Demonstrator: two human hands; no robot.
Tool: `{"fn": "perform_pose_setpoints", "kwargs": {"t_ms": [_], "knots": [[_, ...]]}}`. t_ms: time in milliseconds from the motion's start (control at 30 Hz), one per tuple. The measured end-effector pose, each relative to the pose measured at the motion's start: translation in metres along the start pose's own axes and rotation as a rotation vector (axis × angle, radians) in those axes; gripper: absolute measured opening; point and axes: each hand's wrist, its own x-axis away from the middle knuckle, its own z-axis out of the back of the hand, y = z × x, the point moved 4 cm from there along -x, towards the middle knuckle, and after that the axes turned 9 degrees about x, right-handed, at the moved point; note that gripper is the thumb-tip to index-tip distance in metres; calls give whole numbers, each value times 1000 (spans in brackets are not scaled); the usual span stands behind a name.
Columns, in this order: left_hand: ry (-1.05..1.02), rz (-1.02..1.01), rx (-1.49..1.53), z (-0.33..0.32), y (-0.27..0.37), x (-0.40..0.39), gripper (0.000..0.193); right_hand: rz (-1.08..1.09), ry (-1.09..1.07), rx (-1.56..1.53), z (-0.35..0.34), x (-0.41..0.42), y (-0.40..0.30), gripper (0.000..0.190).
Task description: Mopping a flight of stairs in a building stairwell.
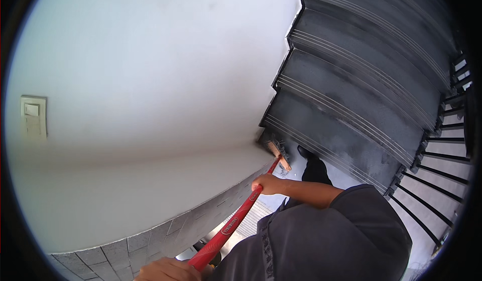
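Both of my hands grip a broom's long red handle (pixel 235 220), which slants from the bottom of the view up to the right. My right hand (pixel 269 184) is wrapped around its lower part. Higher on the handle, close to the camera, my left hand (pixel 168 269) holds it, partly cut off by the bottom edge. The orange broom head (pixel 279 156) with grey bristles lies in the corner between the wall and the lowest stair. Some dark dust or hair shows by the bristles on the pale floor (pixel 292 175).
Dark grey stairs (pixel 342 130) with pale tread lines rise to the upper right. Black railing bars (pixel 433 190) edge them. The white wall (pixel 150 74) on the left bears a light switch (pixel 33 109). Grey tiles (pixel 116 254) run along the wall's lower part. My black shoe (pixel 305 152) is near the broom.
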Motion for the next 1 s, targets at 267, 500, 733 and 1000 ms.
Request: {"fn": "perform_pose_setpoints", "kwargs": {"t_ms": [267,500,733,1000], "knots": [[-217,-262,140,-21,94,90,26,138,156,137,-16,9,-90,10],[-382,-126,196,6,59,107,26,207,562,246,1,-17,-120,11],[-493,-155,265,16,27,103,29,14,430,210,2,-23,-1,10],[-330,-327,587,-28,26,111,29,-135,475,187,-10,118,-29,13]]}}
